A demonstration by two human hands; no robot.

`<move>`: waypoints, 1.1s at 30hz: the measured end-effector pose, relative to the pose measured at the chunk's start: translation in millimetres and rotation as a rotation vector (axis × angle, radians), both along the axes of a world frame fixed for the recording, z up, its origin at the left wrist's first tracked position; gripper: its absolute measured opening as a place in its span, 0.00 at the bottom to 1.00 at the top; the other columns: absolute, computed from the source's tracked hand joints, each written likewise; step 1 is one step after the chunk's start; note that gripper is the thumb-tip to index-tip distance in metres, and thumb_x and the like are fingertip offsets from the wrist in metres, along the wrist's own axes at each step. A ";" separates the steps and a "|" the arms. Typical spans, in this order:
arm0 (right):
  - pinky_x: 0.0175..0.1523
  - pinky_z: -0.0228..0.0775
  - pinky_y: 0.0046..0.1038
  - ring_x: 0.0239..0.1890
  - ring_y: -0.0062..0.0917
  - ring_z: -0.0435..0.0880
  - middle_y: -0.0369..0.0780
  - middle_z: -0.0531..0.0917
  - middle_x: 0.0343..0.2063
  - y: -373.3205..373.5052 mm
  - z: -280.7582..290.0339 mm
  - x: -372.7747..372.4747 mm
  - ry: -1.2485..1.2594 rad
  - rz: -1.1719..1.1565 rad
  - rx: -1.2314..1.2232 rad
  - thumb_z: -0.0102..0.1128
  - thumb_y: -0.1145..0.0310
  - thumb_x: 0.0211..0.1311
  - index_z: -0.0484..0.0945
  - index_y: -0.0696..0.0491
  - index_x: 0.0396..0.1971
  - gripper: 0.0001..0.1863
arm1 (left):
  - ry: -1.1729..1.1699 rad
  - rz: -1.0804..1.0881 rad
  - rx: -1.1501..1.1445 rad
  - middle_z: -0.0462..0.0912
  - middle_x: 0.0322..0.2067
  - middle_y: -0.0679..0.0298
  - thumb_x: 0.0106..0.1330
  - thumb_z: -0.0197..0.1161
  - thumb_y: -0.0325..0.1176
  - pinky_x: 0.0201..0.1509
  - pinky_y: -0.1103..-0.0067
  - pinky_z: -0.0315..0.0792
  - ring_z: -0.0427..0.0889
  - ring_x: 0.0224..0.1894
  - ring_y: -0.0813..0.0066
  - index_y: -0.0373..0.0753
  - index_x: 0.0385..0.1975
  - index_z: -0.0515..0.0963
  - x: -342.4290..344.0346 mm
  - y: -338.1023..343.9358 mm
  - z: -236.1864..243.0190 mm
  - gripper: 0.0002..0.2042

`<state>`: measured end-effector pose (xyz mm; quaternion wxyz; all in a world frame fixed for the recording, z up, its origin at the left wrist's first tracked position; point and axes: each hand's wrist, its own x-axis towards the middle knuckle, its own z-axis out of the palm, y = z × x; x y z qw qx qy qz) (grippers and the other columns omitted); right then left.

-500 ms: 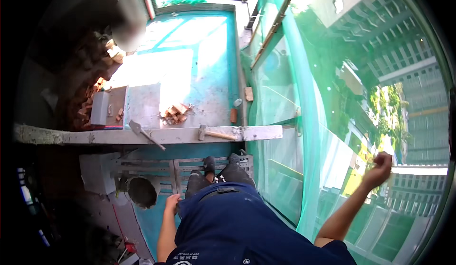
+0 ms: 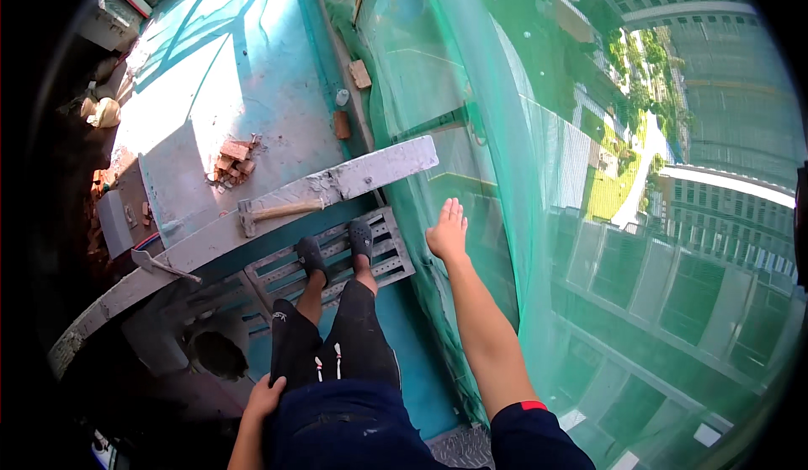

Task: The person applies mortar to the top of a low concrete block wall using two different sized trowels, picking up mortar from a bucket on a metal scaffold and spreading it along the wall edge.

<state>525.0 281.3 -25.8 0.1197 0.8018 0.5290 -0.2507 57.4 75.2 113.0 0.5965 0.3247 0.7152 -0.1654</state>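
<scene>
The step in hand looks like a pause, no tool taken up; the right grip [image 2: 449,230] is open and bare, fingers stretched out flat in front of the green netting [image 2: 497,175]; the left grip [image 2: 266,396] rests at the dark trousers [image 2: 290,344], and from this angle I cannot tell whether its fingers pinch cloth or merely lie there; the hammer [image 2: 284,211] lies along the pale ledge [image 2: 379,171] ahead, head to the left; the trowel [image 2: 168,269] lies farther left, its handle jutting over the near edge; bricks [image 2: 231,164] are heaped on the floor [image 2: 181,188] beyond; taking up the hammer would call for a forward reach over the slatted pallet [image 2: 396,255] and fingers closing round its wooden handle.
</scene>
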 end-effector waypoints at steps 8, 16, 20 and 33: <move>0.72 0.32 0.44 0.72 0.41 0.41 0.51 0.43 0.69 96.5 -118.7 26.2 -0.143 0.139 0.210 0.49 0.72 0.52 0.42 0.63 0.67 0.42 | 0.179 -0.072 -0.115 0.73 0.52 0.40 0.61 0.59 0.45 0.58 0.69 0.66 0.73 0.55 0.49 0.25 0.59 0.61 25.6 -37.0 -7.4 0.33; 0.72 0.32 0.44 0.72 0.46 0.39 0.54 0.38 0.69 110.9 -148.1 17.0 -0.102 0.205 0.214 0.52 0.73 0.49 0.38 0.65 0.67 0.46 | 0.247 -0.196 0.118 0.77 0.47 0.42 0.66 0.53 0.48 0.52 0.67 0.72 0.77 0.49 0.48 0.27 0.54 0.70 72.7 -62.4 -16.5 0.28; 0.72 0.32 0.47 0.72 0.45 0.37 0.54 0.37 0.69 113.2 -142.5 7.8 -0.075 0.214 0.106 0.55 0.71 0.45 0.36 0.65 0.67 0.51 | 0.227 0.050 -0.193 0.72 0.51 0.38 0.59 0.60 0.45 0.58 0.66 0.67 0.72 0.55 0.45 0.25 0.60 0.60 87.1 -67.5 -12.4 0.35; 0.57 0.63 0.38 0.53 0.43 0.70 0.49 0.73 0.47 104.7 -68.0 -209.4 0.484 0.796 0.257 0.58 0.74 0.44 0.70 0.59 0.47 0.24 | 0.249 0.277 -0.198 0.66 0.53 0.33 0.58 0.53 0.62 0.57 0.63 0.68 0.71 0.54 0.41 0.21 0.62 0.51 151.2 -76.3 -20.2 0.48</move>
